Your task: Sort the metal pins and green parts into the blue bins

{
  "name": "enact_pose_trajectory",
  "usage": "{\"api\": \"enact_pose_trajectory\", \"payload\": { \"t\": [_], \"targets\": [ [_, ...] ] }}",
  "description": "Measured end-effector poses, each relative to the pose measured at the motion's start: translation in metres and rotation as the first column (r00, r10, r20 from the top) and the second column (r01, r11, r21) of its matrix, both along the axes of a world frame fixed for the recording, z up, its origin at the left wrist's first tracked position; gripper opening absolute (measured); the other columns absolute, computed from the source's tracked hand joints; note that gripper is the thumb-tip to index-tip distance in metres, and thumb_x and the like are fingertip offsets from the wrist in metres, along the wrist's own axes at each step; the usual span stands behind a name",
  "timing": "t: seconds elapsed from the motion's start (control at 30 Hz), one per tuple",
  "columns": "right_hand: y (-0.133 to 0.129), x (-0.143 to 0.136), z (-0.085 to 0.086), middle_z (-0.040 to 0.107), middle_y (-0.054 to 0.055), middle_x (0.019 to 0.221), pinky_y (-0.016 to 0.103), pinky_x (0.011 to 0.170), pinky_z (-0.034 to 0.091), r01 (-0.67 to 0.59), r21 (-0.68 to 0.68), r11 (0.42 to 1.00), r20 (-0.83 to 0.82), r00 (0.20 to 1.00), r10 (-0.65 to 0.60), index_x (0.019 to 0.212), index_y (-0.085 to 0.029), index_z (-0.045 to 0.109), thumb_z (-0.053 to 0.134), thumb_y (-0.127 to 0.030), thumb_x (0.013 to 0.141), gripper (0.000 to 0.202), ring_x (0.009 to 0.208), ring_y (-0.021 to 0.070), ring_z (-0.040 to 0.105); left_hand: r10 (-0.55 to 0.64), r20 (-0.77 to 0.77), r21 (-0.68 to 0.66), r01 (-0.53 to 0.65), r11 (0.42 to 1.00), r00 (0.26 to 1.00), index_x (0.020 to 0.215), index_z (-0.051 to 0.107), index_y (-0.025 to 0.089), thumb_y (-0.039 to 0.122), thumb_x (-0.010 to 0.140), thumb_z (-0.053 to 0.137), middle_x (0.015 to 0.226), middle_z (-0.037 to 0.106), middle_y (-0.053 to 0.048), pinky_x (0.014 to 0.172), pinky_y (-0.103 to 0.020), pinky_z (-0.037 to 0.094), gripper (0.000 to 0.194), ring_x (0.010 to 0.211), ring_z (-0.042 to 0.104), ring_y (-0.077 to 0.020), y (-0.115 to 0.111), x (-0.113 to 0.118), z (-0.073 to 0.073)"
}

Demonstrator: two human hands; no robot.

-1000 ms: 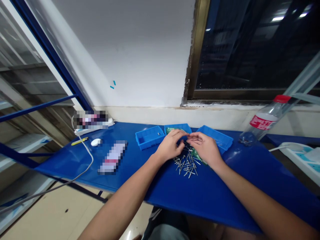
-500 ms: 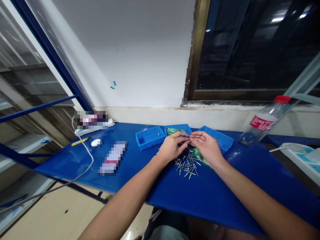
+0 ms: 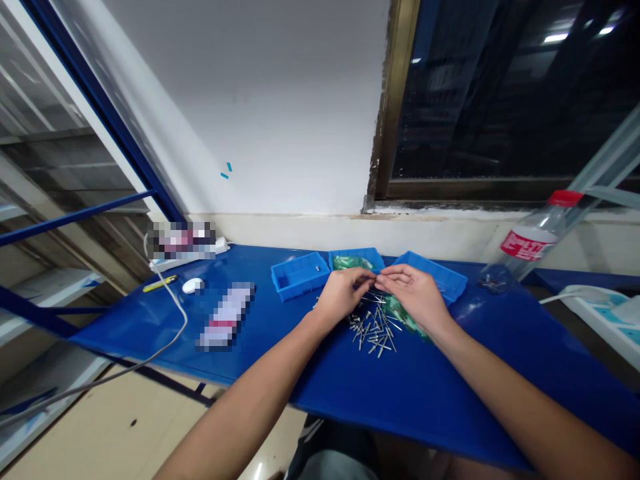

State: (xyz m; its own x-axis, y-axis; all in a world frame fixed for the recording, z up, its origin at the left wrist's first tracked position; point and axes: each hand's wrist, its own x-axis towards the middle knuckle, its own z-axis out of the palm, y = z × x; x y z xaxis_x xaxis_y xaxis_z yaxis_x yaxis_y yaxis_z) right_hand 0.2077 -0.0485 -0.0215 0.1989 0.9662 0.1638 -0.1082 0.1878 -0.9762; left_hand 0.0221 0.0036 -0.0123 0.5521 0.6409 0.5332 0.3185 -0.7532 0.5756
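Apparently for close handling of something small, the left hand (image 3: 340, 295) and right hand (image 3: 419, 297) meet tip to tip just above the loose metal pins (image 3: 375, 330). Both have their fingers drawn in toward the thumbs, but I cannot tell whether either is clamped on a piece, since anything between the tips is too small to make out.

The 3 blue parts, left bin (image 3: 300, 291), middle bin (image 3: 356, 253) and right bin (image 3: 443, 275), stand in an arc beyond the hands, probably so each is within easy reach. Green packaging lies in the middle bin, and a small metal piece sits in the left bin.

As for the pins, they are heaped on the blue table (image 3: 345, 407), nearer the person than the fingertips, mostly between the 2 wrists. A green bag (image 3: 400, 315) lies just beside them, partly beneath the right hand.
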Motion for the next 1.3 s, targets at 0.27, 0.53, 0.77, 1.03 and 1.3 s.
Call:
{"api": "enact_pose_trajectory", "payload": {
  "t": [0.27, 0.53, 0.77, 1.03, 1.3],
  "targets": [
    [0.001, 0.0, -0.001, 0.076, 0.006, 0.084, 0.041, 0.078, 0.065, 0.026, 0.008, 1.0, 0.116, 0.993, -0.026, 0.089, -0.021, 0.069, 0.087, -0.041, 0.071, 0.032, 0.078, 0.0231, 0.076, -0.037, 0.027, -0.003, 0.037, 0.999, 0.999, 0.109, 0.075, 0.018, 0.013, 0.094, 0.068, 0.102, 0.081, -0.004, 0.083, -0.028, 0.062, 0.018, 0.09, 0.078, -0.0171, 0.001, 0.0, -0.001],
    [0.003, 0.002, -0.01, 0.073, 0.004, 0.086, 0.035, 0.076, 0.06, 0.038, 0.084, 0.996, 0.384, 0.921, -0.067, 0.093, -0.023, 0.064, 0.075, -0.027, 0.076, 0.021, 0.082, 0.0204, 0.072, -0.065, 0.008, 0.097, 0.064, 0.993, 0.998, 0.119, 0.071, 0.018, 0.009, 0.094, 0.063, 0.111, 0.079, -0.007, 0.092, -0.032, 0.063, 0.028, 0.095, 0.077, -0.016, 0.0, -0.002, 0.0],
    [0.003, -0.001, -0.008, 0.073, 0.004, 0.087, 0.033, 0.07, 0.059, 0.006, 0.133, 0.991, 0.455, 0.888, -0.066, 0.099, -0.022, 0.069, 0.07, -0.028, 0.08, 0.02, 0.076, 0.0196, 0.069, -0.047, 0.067, 0.019, 0.045, 0.999, 0.997, 0.126, 0.067, 0.018, 0.016, 0.096, 0.063, 0.121, 0.075, -0.01, 0.092, -0.031, 0.062, 0.03, 0.094, 0.077, -0.0157, -0.003, -0.001, 0.006],
    [-0.007, 0.002, 0.007, 0.077, 0.006, 0.1, 0.035, 0.07, 0.06, 0.011, 0.213, 0.977, 0.572, 0.809, -0.133, 0.098, -0.026, 0.074, 0.068, -0.034, 0.088, 0.014, 0.074, 0.021, 0.072, -0.024, -0.087, -0.082, 0.017, 0.996, 0.996, 0.106, 0.081, 0.017, 0.042, 0.106, 0.054, 0.093, 0.081, -0.006, 0.075, -0.026, 0.056, 0.036, 0.077, 0.073, -0.0171, -0.008, -0.005, 0.015],
    [-0.002, 0.001, -0.002, 0.079, 0.009, 0.1, 0.042, 0.083, 0.063, 0.034, 0.192, 0.981, 0.482, 0.867, -0.125, 0.105, -0.024, 0.072, 0.069, -0.039, 0.09, 0.022, 0.092, 0.0268, 0.076, 0.032, 0.0, -0.179, -0.031, 0.983, 1.0, 0.11, 0.081, 0.017, 0.025, 0.094, 0.071, 0.103, 0.083, -0.007, 0.08, -0.03, 0.063, 0.021, 0.086, 0.079, -0.0204, -0.001, -0.002, 0.006]
  ]
}}
